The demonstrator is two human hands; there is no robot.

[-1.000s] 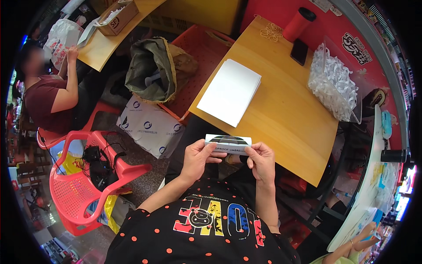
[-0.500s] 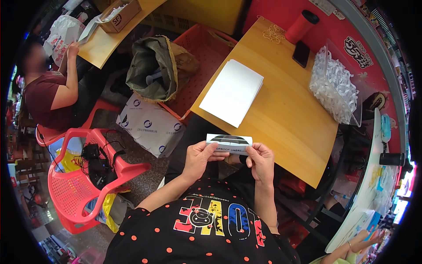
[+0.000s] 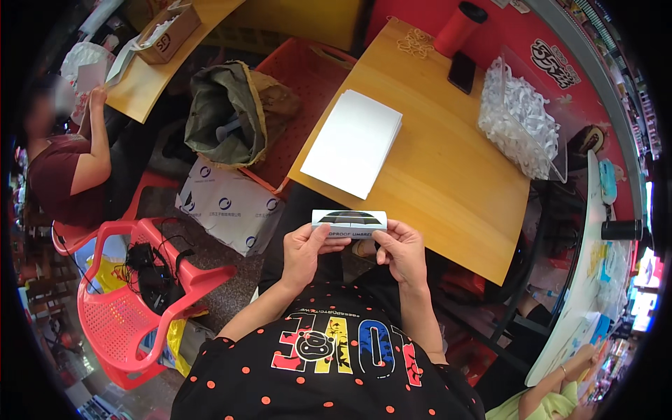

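it's a red wall point(image 3: 414, 12) blazing at one o'clock, a yellow panel point(image 3: 301, 24) at twelve, one wooden table point(image 3: 448, 182) at two, a second wooden table point(image 3: 142, 87) at ten, a red plastic chair point(image 3: 115, 325) at eight on speckled floor point(image 3: 218, 285), and a white table point(image 3: 590, 210) at three, bright light point(image 3: 647, 276) glaring beyond!

Card point(image 3: 344, 218) between our left hand point(image 3: 303, 255) and right hand point(image 3: 404, 253); desk point(image 3: 455, 196) just beyond, bearing paper stack point(image 3: 352, 143) near left, phone point(image 3: 461, 73) far side, bin point(image 3: 561, 166) of strips point(image 3: 519, 115) right. Chair point(image 3: 119, 329) left of us.
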